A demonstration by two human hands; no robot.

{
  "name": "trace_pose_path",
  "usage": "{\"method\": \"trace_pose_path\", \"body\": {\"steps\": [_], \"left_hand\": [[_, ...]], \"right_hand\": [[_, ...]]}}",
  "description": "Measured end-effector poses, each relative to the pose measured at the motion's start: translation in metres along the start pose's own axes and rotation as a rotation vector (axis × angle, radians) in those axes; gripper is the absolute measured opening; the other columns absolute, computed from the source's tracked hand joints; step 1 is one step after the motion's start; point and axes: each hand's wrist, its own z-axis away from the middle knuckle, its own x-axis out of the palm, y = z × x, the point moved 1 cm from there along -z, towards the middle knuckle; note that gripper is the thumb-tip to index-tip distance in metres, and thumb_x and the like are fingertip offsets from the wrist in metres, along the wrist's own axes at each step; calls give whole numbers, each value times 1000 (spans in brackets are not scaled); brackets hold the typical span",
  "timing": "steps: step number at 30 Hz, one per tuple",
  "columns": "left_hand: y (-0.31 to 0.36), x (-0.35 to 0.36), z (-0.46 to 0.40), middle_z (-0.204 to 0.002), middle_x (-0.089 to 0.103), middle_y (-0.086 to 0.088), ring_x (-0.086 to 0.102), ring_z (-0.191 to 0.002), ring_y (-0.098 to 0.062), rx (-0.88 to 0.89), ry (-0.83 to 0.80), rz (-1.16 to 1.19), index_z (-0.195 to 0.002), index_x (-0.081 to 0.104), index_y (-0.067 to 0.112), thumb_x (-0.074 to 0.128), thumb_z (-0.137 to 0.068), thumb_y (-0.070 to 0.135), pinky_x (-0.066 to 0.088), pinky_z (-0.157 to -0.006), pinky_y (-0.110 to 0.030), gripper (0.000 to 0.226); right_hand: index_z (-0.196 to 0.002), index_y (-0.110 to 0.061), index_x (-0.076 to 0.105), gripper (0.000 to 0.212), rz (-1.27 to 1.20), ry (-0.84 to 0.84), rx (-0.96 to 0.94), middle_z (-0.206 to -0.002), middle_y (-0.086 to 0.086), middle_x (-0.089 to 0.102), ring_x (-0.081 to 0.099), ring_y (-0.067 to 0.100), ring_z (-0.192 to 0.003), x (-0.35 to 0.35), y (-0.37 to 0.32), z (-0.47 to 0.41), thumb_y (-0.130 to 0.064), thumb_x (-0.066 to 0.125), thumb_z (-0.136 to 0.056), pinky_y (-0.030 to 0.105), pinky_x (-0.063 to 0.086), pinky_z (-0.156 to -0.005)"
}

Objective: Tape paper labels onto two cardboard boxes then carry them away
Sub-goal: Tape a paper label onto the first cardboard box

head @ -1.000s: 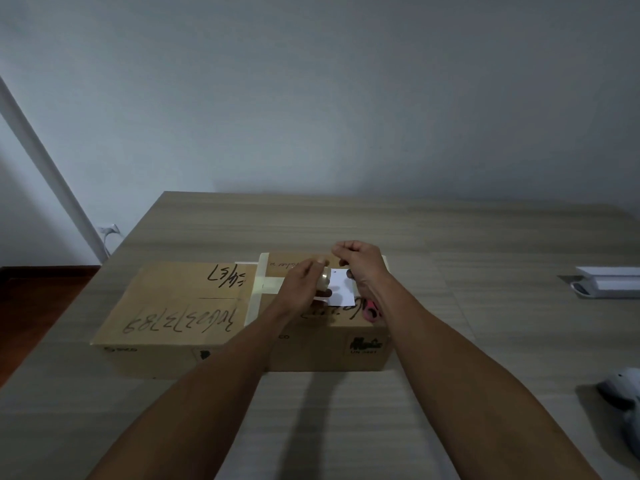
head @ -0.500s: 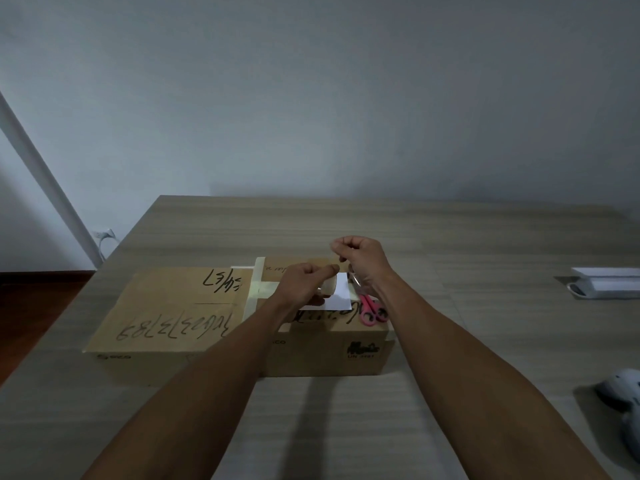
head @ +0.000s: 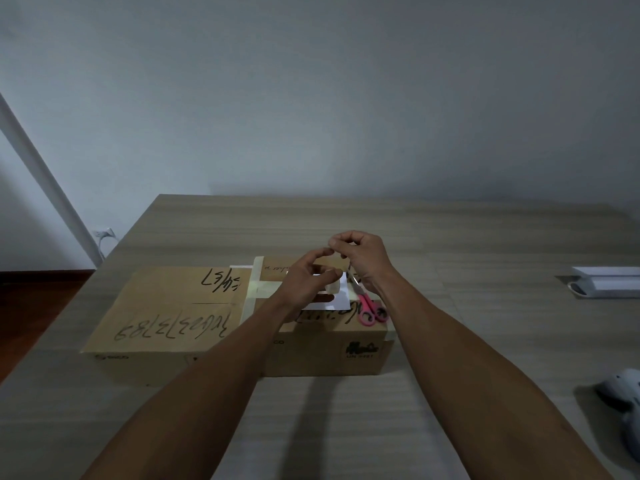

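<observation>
Both hands have risen off the box top since a second ago, and a strip of tan tape (head: 334,262) now stretches between them where before they lay low over the label. Left hand (head: 308,284) curls around a roll of tape (head: 333,285), thumb and fingers clasping it just above the white paper label (head: 337,299). Right hand (head: 358,256), at about 1 o'clock from the left, pinches the free end of the strip between thumb and forefinger, the other fingers curled in.

Two cardboard boxes sit side by side on the desk (head: 450,393), touching. Right box (head: 332,355) carries the label on its top, partly hidden by the left hand, with pink-handled scissors (head: 369,308) lying at 3 o'clock of the label, just beside it. Left box (head: 166,317), at 9 o'clock of the hands, bears black handwritten marks, and pale tape bands (head: 254,292) cross where the boxes meet.

Well apart at 3 o'clock near the desk's right edge lies a white flat object (head: 606,282); at 4 o'clock, a white rounded object (head: 623,400) is cut off by the frame. At 9 o'clock beyond the desk, a wall socket with a cable (head: 104,233) shows.
</observation>
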Motion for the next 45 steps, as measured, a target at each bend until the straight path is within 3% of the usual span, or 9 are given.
{"method": "trace_pose_path", "body": {"steps": [8, 10, 13, 19, 23, 27, 33, 37, 45], "left_hand": [[-3, 5, 0, -114, 67, -7, 65, -106, -17, 66, -74, -123, -136, 58, 38, 74, -94, 20, 60, -83, -40, 49], [-4, 5, 0, -114, 67, -9, 65, -104, -18, 64, -55, -99, -136, 58, 37, 73, -95, 20, 60, -82, -37, 47], [-7, 2, -3, -119, 65, -17, 64, -113, -26, 28, 1, -23, -137, 55, 39, 72, -96, 21, 62, -86, -40, 48], [-16, -4, -10, -116, 65, -22, 67, -108, -29, -28, 6, -10, -138, 54, 40, 70, -93, 4, 61, -90, -47, 60], [-16, -2, -12, -120, 62, -11, 65, -111, -26, -51, 7, -48, -138, 52, 42, 71, -94, 5, 62, -89, -46, 61], [-16, -3, -11, -120, 64, -8, 64, -113, -26, -51, -16, -71, -134, 52, 47, 71, -94, 7, 61, -90, -47, 60], [-14, -7, -9, -125, 62, -11, 61, -116, -29, -58, -13, -110, -132, 53, 50, 70, -95, 8, 60, -93, -50, 59], [-11, -13, -7, -128, 59, -8, 62, -115, -27, -63, -15, -123, -134, 51, 49, 70, -95, 8, 61, -86, -42, 60], [-8, -18, -4, -116, 65, -15, 64, -105, -26, -60, -19, -131, -137, 48, 49, 65, -99, 11, 58, -85, -40, 56]], "right_hand": [[-120, -21, 67, 41, -63, 63, 208, -91, 10, 68, 57, 18, -72, -5, -2, -3, -3, 73, -84, 28, 46, -53], [-110, -14, 67, 27, -27, 163, 260, -84, 11, 64, 55, 21, -69, -10, 7, -9, -2, 68, -85, 29, 43, -52], [-73, -6, 59, 11, 420, 209, 252, -70, 13, 56, 54, 27, -64, -23, 25, -12, -4, 60, -84, 32, 41, -55], [-74, -8, 58, 30, 998, -99, 380, -74, 10, 63, 66, 28, -69, -42, 43, 22, -32, 74, -84, 36, 54, -62], [-81, -3, 66, 20, 1037, -136, 402, -86, 16, 72, 74, 29, -82, -48, 38, 31, -16, 80, -75, 42, 62, -75], [-80, -9, 57, 36, 1113, -134, 390, -89, 10, 66, 69, 26, -83, -46, 36, 36, -19, 90, -70, 35, 58, -68], [-97, -12, 50, 30, 1204, 10, 299, -95, 7, 53, 64, 31, -98, -44, 40, 45, -19, 77, -84, 33, 48, -71], [-112, -6, 59, 35, 1160, 53, 253, -113, 15, 62, 62, 35, -108, -49, 38, 42, -17, 78, -84, 33, 44, -76], [-90, -5, 65, 26, 943, 100, 266, -88, 9, 62, 63, 24, -77, -58, 22, 33, -13, 85, -75, 31, 47, -63]]}}
